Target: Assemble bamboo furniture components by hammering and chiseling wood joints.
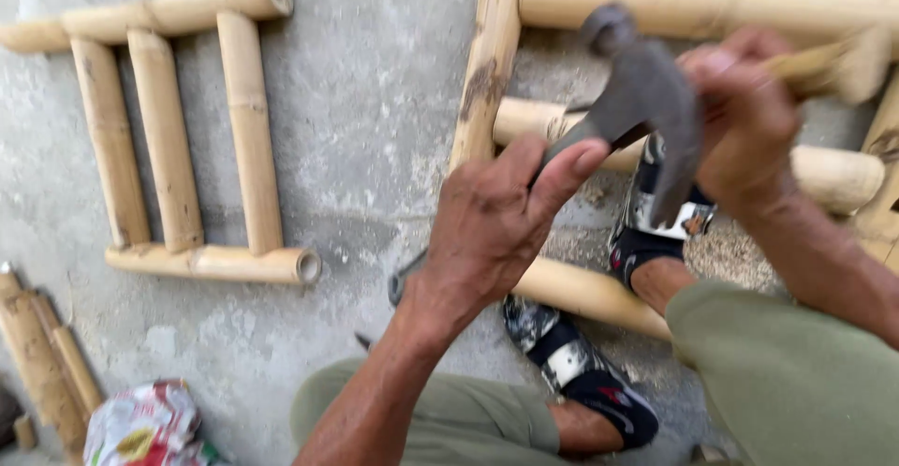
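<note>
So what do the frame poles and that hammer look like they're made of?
The frame poles look like bamboo: pale tan, jointed with nodes, hollow at cut ends, unfinished. The hammer, in the right hand, seems to have a dull grey steel head and a light wooden handle, though motion blur leaves that open.

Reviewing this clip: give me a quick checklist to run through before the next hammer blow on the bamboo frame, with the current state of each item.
1. Right hand has a full grip on the hammer handle: ok, fingers wrap the wooden handle.
2. Left hand is steadying something at the strike spot: cannot tell, it pinches a thin item hidden by its fingers.
3. Left fingers are out of the hammer's path: not ok, they sit just below the raised head.
4. Bamboo frame is held down: ok, a sandalled foot rests inside it, against the poles.
5. Finished bamboo panel lies out of the swing: ok, it lies apart at the left.
</note>
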